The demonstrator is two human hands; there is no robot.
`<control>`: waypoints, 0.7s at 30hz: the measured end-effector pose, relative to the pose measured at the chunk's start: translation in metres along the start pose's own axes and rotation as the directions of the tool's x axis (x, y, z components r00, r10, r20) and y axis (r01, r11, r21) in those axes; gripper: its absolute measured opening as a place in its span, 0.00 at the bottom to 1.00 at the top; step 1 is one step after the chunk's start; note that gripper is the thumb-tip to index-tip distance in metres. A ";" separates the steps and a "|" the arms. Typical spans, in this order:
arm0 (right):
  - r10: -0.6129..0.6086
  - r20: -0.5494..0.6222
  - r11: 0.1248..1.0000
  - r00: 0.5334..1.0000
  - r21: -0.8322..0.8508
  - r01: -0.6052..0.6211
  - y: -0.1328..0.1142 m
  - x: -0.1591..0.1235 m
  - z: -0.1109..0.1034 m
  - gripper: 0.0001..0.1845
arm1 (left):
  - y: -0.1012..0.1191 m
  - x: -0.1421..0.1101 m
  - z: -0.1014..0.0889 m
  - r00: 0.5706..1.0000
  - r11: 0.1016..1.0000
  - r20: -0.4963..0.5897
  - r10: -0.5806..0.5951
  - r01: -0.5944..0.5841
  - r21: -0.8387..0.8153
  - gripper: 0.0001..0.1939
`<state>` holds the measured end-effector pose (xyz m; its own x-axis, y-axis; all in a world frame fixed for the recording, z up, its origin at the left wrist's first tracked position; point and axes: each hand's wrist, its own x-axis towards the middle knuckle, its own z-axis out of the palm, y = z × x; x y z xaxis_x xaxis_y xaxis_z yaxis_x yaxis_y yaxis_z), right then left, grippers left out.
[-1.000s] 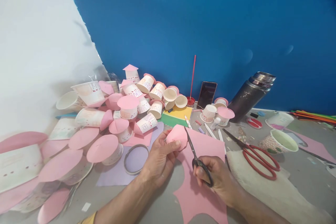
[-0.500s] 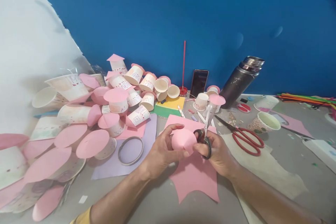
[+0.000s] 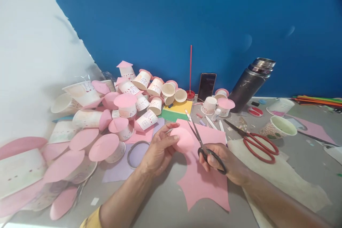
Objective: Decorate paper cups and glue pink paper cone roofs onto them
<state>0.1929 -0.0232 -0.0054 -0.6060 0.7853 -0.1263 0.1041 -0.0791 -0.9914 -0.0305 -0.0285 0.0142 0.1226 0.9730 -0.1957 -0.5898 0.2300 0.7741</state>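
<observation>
One left hand (image 3: 161, 149), one right hand (image 3: 220, 160), two scissors (image 3: 202, 145).
One disc (image 3: 184, 140), one phone (image 3: 207, 87), one flask (image 3: 248, 87), one ring (image 3: 129, 156), one red stick (image 3: 190, 67); three cups (image 3: 210, 106) beside the phone, two farther right; well over a dozen heaped cups (image 3: 125, 104) at left, too overlapped for an exact count.

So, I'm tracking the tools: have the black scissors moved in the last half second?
Yes. Judged against the phone, the black scissors have swung left: their tips, then near its right edge, now lie left of it.
</observation>
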 end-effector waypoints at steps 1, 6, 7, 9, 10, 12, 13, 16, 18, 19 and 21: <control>0.007 0.002 1.000 1.000 -0.009 -0.007 0.001 0.000 0.000 0.37 | 0.001 0.001 0.000 1.000 1.000 -0.013 0.013 -0.013 -0.008 0.25; 0.042 0.022 0.999 0.999 -0.020 -0.041 0.001 -0.001 0.002 0.38 | 0.002 0.003 0.000 0.995 0.997 -0.062 0.076 -0.077 -0.012 0.25; 0.046 0.026 0.999 0.999 -0.024 -0.046 0.001 -0.001 0.003 0.38 | 0.002 0.003 0.000 0.994 0.996 -0.066 0.086 -0.087 -0.011 0.25; 0.055 0.029 0.998 0.998 -0.036 -0.054 0.002 -0.001 0.003 0.38 | 0.001 0.003 0.000 0.993 0.995 -0.071 0.095 -0.096 -0.011 0.25; 0.058 0.029 0.998 0.998 -0.039 -0.057 0.002 -0.001 0.003 0.38 | 0.001 0.003 0.000 0.993 0.995 -0.074 0.096 -0.097 -0.011 0.25; 0.060 0.024 0.998 0.998 -0.032 -0.059 0.004 -0.002 0.004 0.38 | 0.000 0.003 -0.001 0.992 0.995 -0.072 0.100 -0.100 -0.006 0.24; 0.058 0.019 0.998 0.998 -0.026 -0.057 0.005 -0.002 0.004 0.38 | 0.000 0.003 -0.001 0.993 0.995 -0.066 0.100 -0.100 -0.001 0.24; 0.049 0.008 0.999 0.999 -0.019 -0.049 0.007 -0.002 0.004 0.36 | -0.002 0.003 -0.003 0.995 0.996 -0.041 0.093 -0.092 0.008 0.24; 0.048 0.002 0.999 0.999 -0.016 -0.048 0.009 -0.002 0.005 0.36 | -0.002 0.002 -0.003 0.996 0.996 -0.035 0.087 -0.087 0.002 0.25; 0.048 -0.002 0.999 0.999 -0.014 -0.048 0.010 -0.002 0.005 0.35 | -0.002 0.002 -0.003 0.996 0.997 -0.036 0.083 -0.083 -0.003 0.25; 0.054 -0.006 0.998 0.999 -0.010 -0.054 0.011 -0.001 0.005 0.34 | -0.002 0.001 -0.003 0.996 0.997 -0.045 0.076 -0.077 -0.017 0.25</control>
<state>0.1912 -0.0280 -0.0164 -0.5949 0.7835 -0.1796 0.1444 -0.1156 -0.9827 -0.0315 -0.0279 0.0112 0.0407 0.9858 -0.1631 -0.6111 0.1537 0.7765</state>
